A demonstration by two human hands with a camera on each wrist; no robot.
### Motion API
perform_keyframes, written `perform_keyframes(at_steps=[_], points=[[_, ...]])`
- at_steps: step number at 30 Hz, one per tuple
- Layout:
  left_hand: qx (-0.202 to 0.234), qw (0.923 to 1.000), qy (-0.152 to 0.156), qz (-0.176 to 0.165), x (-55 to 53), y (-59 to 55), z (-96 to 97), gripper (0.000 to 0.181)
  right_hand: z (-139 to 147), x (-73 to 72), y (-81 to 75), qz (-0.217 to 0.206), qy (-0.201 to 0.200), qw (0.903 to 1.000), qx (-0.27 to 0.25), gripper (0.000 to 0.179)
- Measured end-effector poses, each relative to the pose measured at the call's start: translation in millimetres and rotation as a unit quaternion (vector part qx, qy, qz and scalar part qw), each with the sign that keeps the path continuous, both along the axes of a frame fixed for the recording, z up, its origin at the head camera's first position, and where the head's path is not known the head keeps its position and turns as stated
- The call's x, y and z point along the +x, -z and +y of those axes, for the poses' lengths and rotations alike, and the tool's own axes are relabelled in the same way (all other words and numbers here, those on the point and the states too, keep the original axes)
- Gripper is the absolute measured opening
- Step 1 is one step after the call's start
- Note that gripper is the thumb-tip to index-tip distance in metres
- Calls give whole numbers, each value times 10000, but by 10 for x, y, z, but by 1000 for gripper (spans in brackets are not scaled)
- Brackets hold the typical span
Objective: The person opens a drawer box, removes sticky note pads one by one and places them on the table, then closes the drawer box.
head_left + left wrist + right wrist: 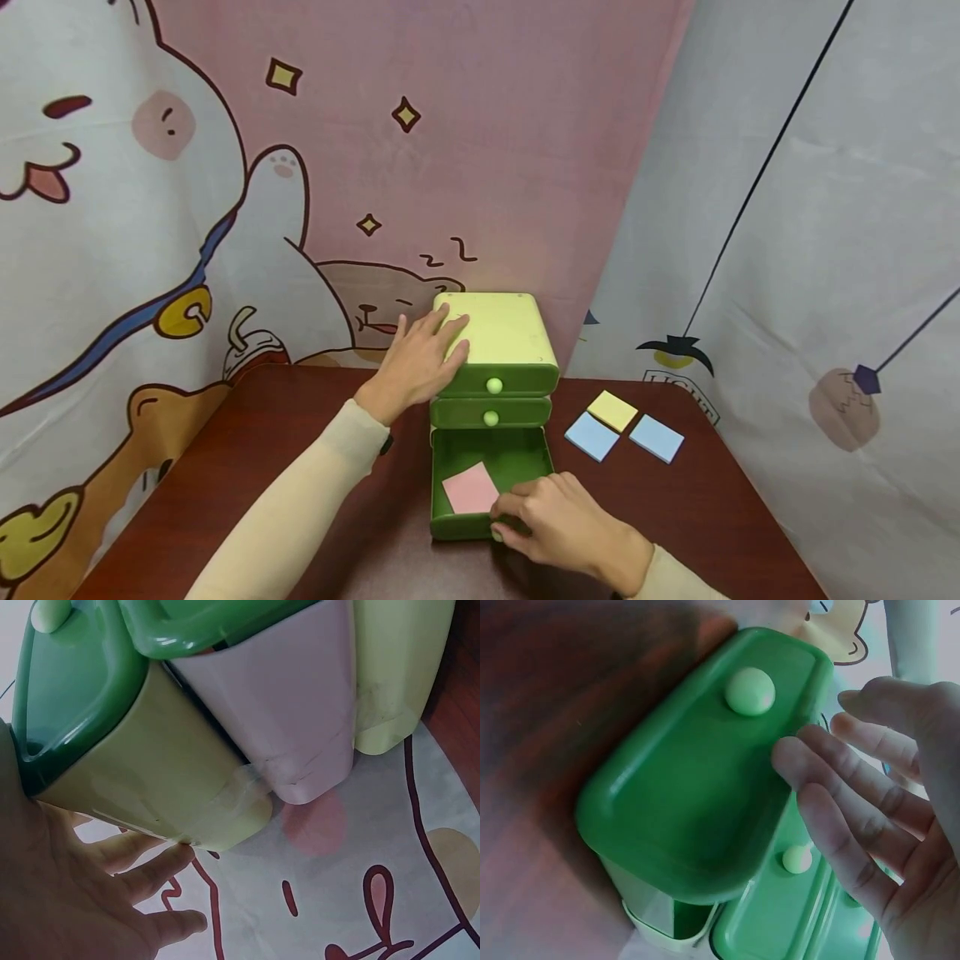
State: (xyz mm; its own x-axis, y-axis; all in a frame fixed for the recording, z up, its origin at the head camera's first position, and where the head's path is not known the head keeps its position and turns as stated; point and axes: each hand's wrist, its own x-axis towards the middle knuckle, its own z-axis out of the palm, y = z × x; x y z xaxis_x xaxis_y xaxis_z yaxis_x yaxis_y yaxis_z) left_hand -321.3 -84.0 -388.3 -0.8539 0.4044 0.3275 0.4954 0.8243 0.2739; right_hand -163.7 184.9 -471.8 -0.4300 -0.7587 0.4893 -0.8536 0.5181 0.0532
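Note:
A small desk drawer unit (495, 329) with a pale yellow top and green fronts stands at the table's back. Its bottom drawer (525, 450) is pulled out, and a pink sticky note (471, 489) lies inside. My left hand (420, 358) rests on the unit's top left edge, fingers spread; the left wrist view shows the fingers (154, 881) along its side. At the open drawer's front is my right hand (562, 521). In the right wrist view its loosely bent fingertips (787, 761) are right at the drawer front's (690, 780) upper rim, apart from the round knob (750, 691).
Right of the unit lie a yellow sticky pad (612, 411) and two blue pads, one (592, 437) beside the yellow and another (657, 438) farther right. The two upper drawers are closed. A printed cloth (525, 167) hangs behind the dark red table (315, 433).

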Motion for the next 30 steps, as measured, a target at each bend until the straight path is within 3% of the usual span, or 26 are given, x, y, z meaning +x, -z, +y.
perform_keyframes(at_steps=[11, 24, 30], points=[[-38, 10000, 1, -42, 0, 23, 3, 71, -29, -191, -217, -85, -106, 9999, 103, 10], [-29, 10000, 10, 37, 6, -2, -17, 70, -65, -482, -422, -603, 124, 9933, 979, 21], [4, 10000, 23, 55, 11, 15, -1, 69, -119, -560, -440, -835, 217, 9891, 1192, 21]])
